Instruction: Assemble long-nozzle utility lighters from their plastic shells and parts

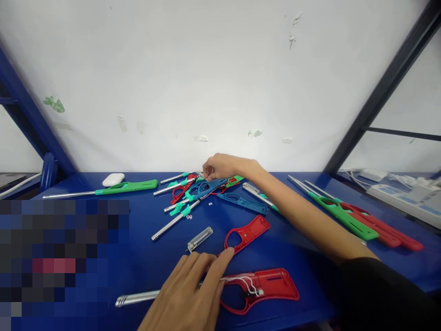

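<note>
My left hand (189, 289) lies over the neck of an opened red lighter (279, 287) near the front edge, its fingers wrapped round the part where the metal tube (138, 299) meets the handle. White wires show inside that handle. My right hand (217, 166) reaches to the back, fingers bent together in the pile of lighter parts; what they grip is too small to make out. Beside the left fingertips lies an empty red handle half (253, 230). A clear fuel tank (200, 239) rests just behind the left hand.
A blue handle half (246, 203) lies right of the pile. A green lighter (138, 185) and a white case (113, 179) are at back left. Green (347, 219) and red lighters (406, 233) lie at right, near a power strip (406, 200). A wall stands behind the blue table (138, 257).
</note>
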`<state>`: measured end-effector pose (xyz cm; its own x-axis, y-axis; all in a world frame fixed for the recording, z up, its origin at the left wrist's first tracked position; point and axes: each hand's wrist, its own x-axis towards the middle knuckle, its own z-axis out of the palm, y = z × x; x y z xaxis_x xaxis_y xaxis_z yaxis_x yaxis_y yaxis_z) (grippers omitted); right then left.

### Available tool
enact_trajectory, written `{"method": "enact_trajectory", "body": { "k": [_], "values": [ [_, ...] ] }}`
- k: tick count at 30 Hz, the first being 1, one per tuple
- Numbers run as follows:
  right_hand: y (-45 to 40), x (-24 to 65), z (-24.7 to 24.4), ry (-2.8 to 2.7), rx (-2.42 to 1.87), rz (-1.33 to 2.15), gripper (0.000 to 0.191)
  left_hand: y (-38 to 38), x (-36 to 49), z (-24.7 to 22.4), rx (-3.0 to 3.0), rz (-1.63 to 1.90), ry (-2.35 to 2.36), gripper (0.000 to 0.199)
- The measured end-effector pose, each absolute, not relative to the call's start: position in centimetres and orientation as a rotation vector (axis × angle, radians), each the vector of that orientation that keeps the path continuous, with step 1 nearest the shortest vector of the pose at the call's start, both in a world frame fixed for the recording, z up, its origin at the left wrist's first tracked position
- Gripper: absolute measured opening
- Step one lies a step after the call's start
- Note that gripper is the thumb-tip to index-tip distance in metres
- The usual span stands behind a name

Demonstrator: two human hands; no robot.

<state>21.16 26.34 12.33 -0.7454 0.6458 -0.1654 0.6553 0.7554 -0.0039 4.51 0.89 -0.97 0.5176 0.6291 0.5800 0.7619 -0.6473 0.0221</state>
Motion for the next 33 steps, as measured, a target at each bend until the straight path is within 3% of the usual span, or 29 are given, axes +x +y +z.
{"method": "enact_trajectory", "body": {
  "k": [11,20,33],
  "values": [
    [27.2,24.1,13.5,2.455,1.268,-0.238,0.034,0.9,4.4,-0.9,-2.543,-0.863,-1.185,0.054],
    [28.2,23.3,11.5,2.425,1.273,-0.267,0.036,0.9,4.7,-0.5,-2.492,-0.839,-1.156,0.045],
    [27.5,24.0,12.6,2.413,1.245,-0.243,0.035,1.4,5.1,-0.2,-2.440,-0.787,-1.107,0.039]
  ]
}}
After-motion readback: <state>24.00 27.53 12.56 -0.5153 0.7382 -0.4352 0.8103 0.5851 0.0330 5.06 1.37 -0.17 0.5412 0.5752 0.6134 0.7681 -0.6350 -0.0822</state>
